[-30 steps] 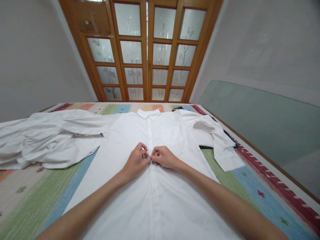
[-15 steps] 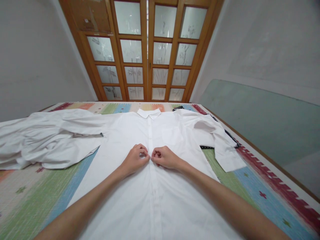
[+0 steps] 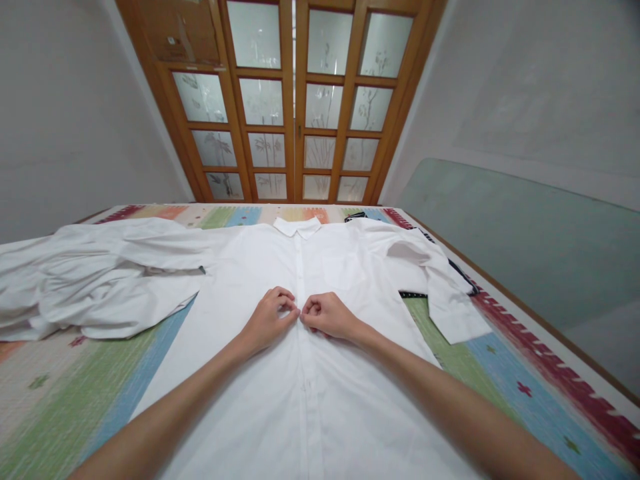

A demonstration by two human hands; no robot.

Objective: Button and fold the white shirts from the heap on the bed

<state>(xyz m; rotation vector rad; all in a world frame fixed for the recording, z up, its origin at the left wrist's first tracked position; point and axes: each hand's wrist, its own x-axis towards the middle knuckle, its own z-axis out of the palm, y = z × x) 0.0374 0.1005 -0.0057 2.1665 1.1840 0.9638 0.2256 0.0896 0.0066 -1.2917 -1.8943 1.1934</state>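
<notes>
**White shirt (image 3: 240, 267), collared, laid front up**

One white shirt, spread on a striped cloth (image 3: 125, 340), middle of view; collar (image 3: 299, 227) at the far end, front placket (image 3: 300, 267) running down the centre toward the wearer of the camera. Left hand (image 3: 273, 317): thumb and fingertips pinched together on the placket, partway down. Right hand (image 3: 327, 313): fingers curled, tips likewise pinching the placket just beside the left; the small detail between the tips cannot be made out. One sleeve (image 3: 453, 310), right, folded downward over the cloth. One dark dotted item (image 3: 413, 294), partly under that sleeve. One heap of white fabric (image 3: 90, 280), creased, left; its join with the shirt, if any, unclear. Beyond: wooden doors (image 3: 289, 100) with frosted panes (image 3: 262, 103). Right: pale green panel (image 3: 525, 233).
</notes>
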